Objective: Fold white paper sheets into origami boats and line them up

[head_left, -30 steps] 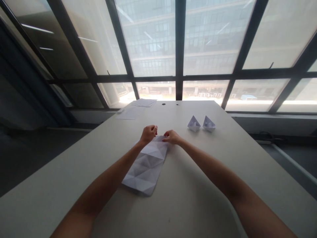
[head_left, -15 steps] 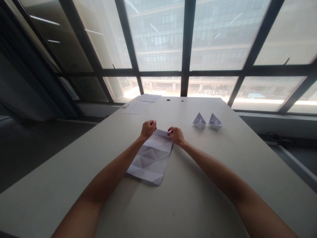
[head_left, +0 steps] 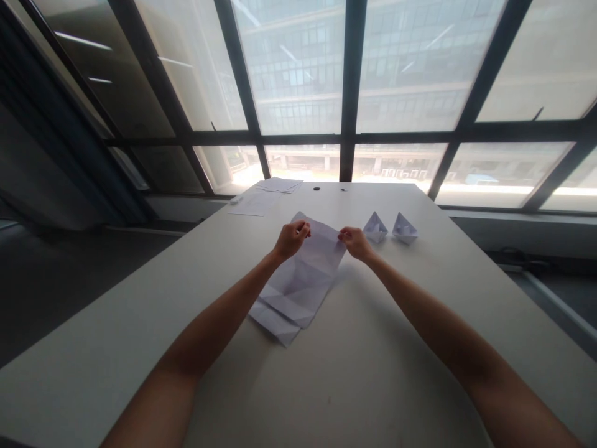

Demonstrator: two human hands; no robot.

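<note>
A creased sheet of white paper [head_left: 310, 267] slants over the table in front of me, its far part raised. My left hand [head_left: 292, 239] is closed on its upper left side, fingers curled in. At the upper right corner, my right hand [head_left: 355, 241] pinches the same sheet between thumb and fingers. Under the near end shows another layer of creased white paper [head_left: 277, 325], lying on the table. Beyond my right hand stand two folded paper boats, one [head_left: 375, 228] close to the hand and the other [head_left: 404, 229] just right of it.
The white table [head_left: 364, 373] reaches to the large window [head_left: 298, 74]. Loose white sheets [head_left: 280, 185] lie at its far left, with a small white object [head_left: 236, 200] at the edge. A dark curtain [head_left: 60, 124] hangs on the left.
Both hands have moved right and slightly away from me, drawing the upper sheet with them. Its far end now extends past my left hand, and its near end has slid off the lower layer.
</note>
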